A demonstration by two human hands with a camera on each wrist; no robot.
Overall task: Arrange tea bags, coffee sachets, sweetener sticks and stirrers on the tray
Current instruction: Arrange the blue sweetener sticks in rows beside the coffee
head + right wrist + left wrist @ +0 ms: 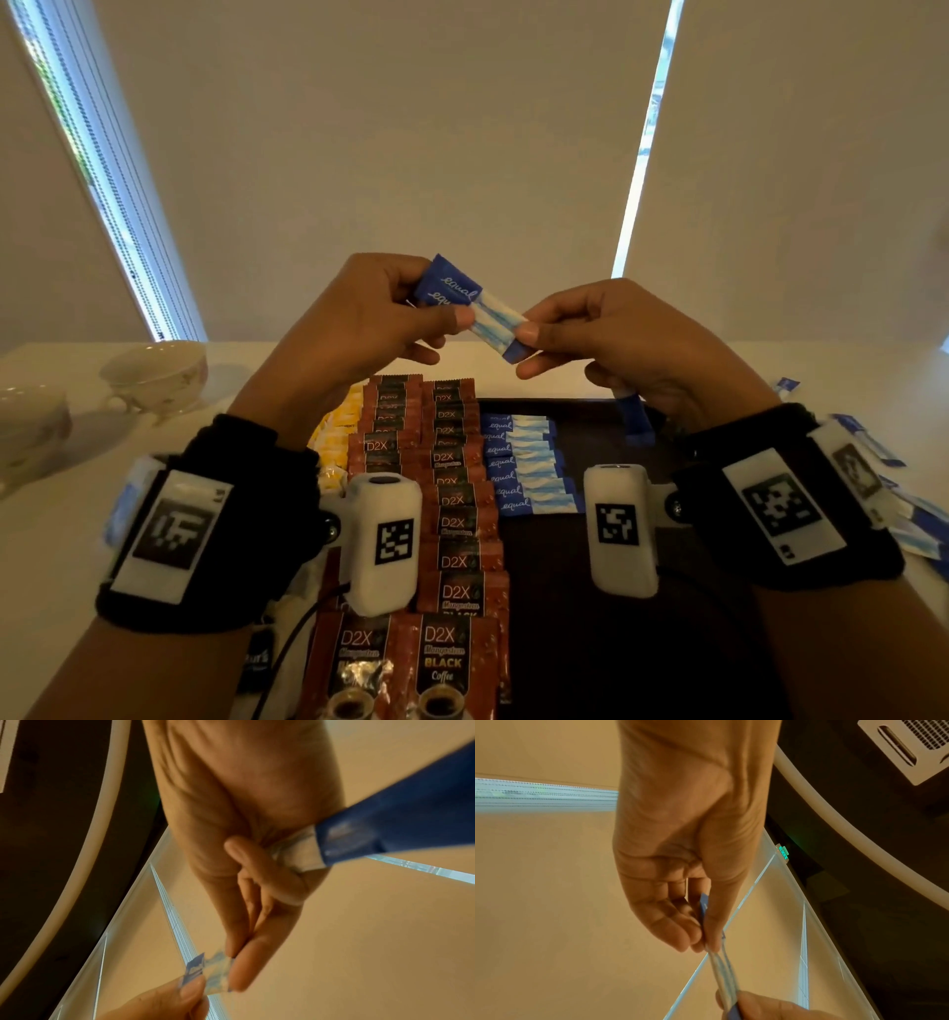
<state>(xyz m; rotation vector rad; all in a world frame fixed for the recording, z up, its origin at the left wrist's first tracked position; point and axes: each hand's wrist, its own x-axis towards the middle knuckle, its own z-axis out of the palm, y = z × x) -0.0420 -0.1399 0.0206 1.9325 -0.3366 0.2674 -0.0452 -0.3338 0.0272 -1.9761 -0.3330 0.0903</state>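
Observation:
Both hands are raised above the dark tray (616,591). Between them they hold a small bunch of blue-and-white sweetener sticks (480,308) (725,977) (216,971). My left hand (441,313) (706,943) pinches the dark blue end and my right hand (529,349) (236,969) pinches the other end. The right hand's lower fingers also curl round a spare blue stick (634,416) (372,833). On the tray lie yellow tea bags (334,442), two columns of brown coffee sachets (452,514) and a row of sweetener sticks (524,462). No stirrers are in view.
Two white teacups (159,375) (31,426) stand on the white table at the left. Loose sweetener sticks (914,514) lie on the table right of the tray. The tray's right half is bare dark surface. Closed blinds hang behind the table.

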